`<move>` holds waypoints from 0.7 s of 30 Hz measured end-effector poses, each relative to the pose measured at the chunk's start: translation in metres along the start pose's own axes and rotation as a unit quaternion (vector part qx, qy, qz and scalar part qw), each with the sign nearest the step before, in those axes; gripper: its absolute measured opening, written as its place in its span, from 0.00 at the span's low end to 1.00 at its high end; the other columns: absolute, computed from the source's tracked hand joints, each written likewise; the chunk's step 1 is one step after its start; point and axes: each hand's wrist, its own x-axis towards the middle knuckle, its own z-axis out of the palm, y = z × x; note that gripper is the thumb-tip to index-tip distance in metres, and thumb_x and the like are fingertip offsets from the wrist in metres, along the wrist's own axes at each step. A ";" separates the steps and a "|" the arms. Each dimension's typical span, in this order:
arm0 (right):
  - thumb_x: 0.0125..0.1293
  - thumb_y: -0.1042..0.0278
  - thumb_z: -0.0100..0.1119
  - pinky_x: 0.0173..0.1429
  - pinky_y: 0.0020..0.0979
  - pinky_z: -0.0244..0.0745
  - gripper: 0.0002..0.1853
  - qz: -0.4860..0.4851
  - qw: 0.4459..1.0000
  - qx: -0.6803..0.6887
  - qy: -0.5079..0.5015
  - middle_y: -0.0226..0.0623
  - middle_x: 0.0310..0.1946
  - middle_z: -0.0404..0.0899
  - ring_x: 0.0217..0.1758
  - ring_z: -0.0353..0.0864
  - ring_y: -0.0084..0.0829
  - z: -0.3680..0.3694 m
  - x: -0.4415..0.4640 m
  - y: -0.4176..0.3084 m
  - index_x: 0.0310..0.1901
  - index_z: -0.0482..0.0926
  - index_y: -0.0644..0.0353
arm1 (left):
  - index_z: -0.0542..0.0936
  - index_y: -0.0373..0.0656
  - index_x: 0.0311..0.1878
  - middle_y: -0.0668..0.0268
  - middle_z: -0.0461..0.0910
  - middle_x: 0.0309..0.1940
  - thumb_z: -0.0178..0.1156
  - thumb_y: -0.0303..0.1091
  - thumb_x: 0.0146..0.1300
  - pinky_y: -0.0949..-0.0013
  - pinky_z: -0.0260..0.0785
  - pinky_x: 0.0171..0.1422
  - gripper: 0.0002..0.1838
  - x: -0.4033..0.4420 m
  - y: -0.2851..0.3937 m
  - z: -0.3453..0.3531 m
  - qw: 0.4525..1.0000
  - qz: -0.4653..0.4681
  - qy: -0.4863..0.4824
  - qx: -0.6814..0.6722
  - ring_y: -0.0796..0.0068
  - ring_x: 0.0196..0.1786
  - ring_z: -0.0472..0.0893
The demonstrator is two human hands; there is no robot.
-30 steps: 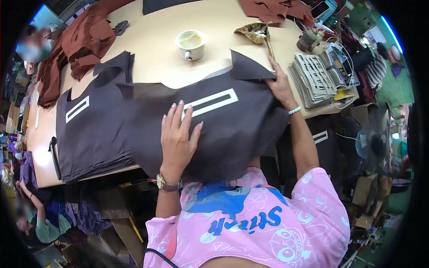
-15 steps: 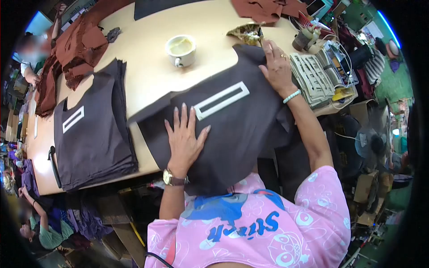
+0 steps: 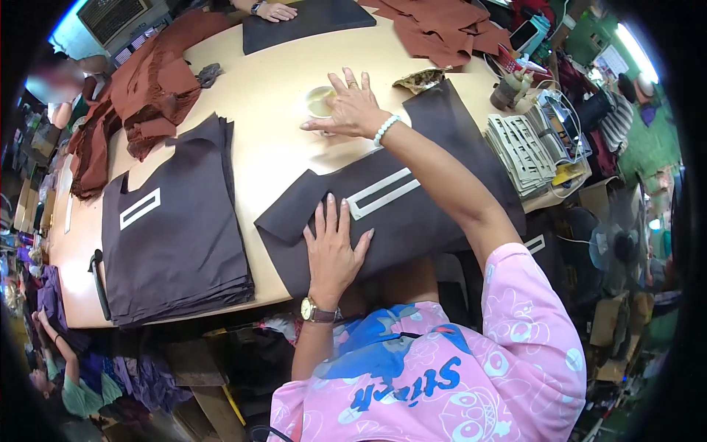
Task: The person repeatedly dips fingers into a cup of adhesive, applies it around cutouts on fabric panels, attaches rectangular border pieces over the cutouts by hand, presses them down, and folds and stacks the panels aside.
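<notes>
My left hand (image 3: 336, 250) lies flat with its fingers stretched out on a dark fabric piece (image 3: 471, 158). Just beyond its fingertips, a white strip with a long slot (image 3: 387, 193) rests on that fabric. My right hand (image 3: 356, 105) reaches across over a white mug (image 3: 319, 101), fingers spread and nothing visible in them. The mug contains a pale yellowish substance, and the hand partly covers it. To the left, a stack of dark cut fabric (image 3: 180, 236) carries another white slotted strip (image 3: 140, 209) on its top piece.
Rust-coloured fabric (image 3: 158, 92) is heaped at the far left, with more rust pieces (image 3: 434, 33) at the far right. A stained scrap (image 3: 421, 81) sits behind my fabric. Slotted cards (image 3: 521, 151) are piled right. Another person's hand (image 3: 277, 12) rests near a dark board (image 3: 309, 26).
My right hand has left the fabric's far right part and moved left to the mug. My left hand remains flat on the fabric. A person's hand now appears at the far edge.
</notes>
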 end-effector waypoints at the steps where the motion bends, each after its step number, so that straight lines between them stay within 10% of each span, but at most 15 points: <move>1: 0.51 0.17 0.36 0.68 0.64 0.37 0.49 0.000 0.999 0.007 -0.043 0.57 0.65 0.56 0.72 0.44 0.60 -0.006 0.002 -0.001 0.37 0.84 0.64 | 0.64 0.39 0.65 0.53 0.57 0.69 0.55 0.52 0.61 0.42 0.50 0.66 0.36 0.000 -0.001 0.001 1.000 0.004 0.005 0.002 0.52 0.70 0.57; 4: 0.51 0.16 0.36 0.68 0.65 0.36 0.49 0.009 0.999 0.010 -0.041 0.55 0.66 0.56 0.71 0.46 0.59 -0.010 0.005 -0.002 0.31 0.84 0.65 | 0.64 0.39 0.65 0.52 0.57 0.68 0.55 0.52 0.61 0.43 0.52 0.65 0.35 -0.001 -0.001 0.000 1.000 0.008 0.012 0.007 0.52 0.69 0.58; 9: 0.54 0.71 0.50 0.68 0.65 0.45 0.20 -0.008 0.992 -0.026 0.119 0.46 0.67 0.57 0.72 0.50 0.54 -0.011 -0.031 0.007 0.50 0.78 0.48 | 0.64 0.39 0.65 0.52 0.58 0.68 0.55 0.52 0.61 0.43 0.54 0.64 0.35 -0.001 -0.002 0.003 1.000 0.009 0.008 0.013 0.51 0.69 0.58; 21: 0.51 0.79 0.47 0.68 0.51 0.52 0.21 0.073 0.982 0.174 0.033 0.52 0.62 0.64 0.68 0.58 0.50 -0.008 -0.148 0.052 0.46 0.80 0.50 | 0.63 0.38 0.66 0.50 0.57 0.68 0.56 0.58 0.58 0.48 0.61 0.60 0.40 -0.002 0.000 0.001 1.000 0.022 0.007 0.014 0.51 0.66 0.61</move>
